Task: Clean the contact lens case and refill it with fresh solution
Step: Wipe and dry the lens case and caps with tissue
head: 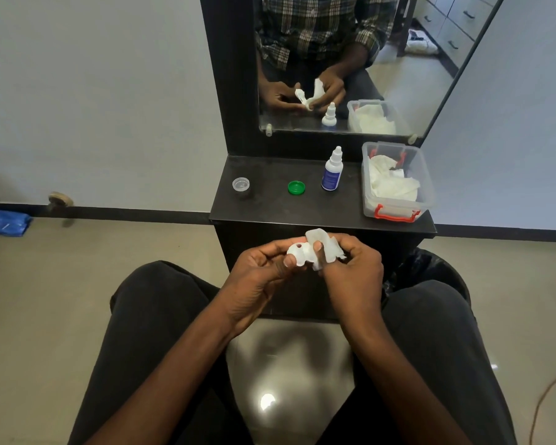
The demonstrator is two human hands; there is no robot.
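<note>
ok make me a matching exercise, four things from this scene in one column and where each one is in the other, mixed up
Things:
1. green cap
2. clear cap
3. solution bottle
4. lens case

Places:
A. held in the left hand
B. standing upright beside the plastic box
C. far left on the black shelf
D. on the shelf, just left of the bottle

Pairs: 1-D, 2-C, 3-B, 4-A

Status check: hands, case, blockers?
Left hand holds case. Right hand wipes it with tissue. Caps off, bottle on shelf. No blockers.
</note>
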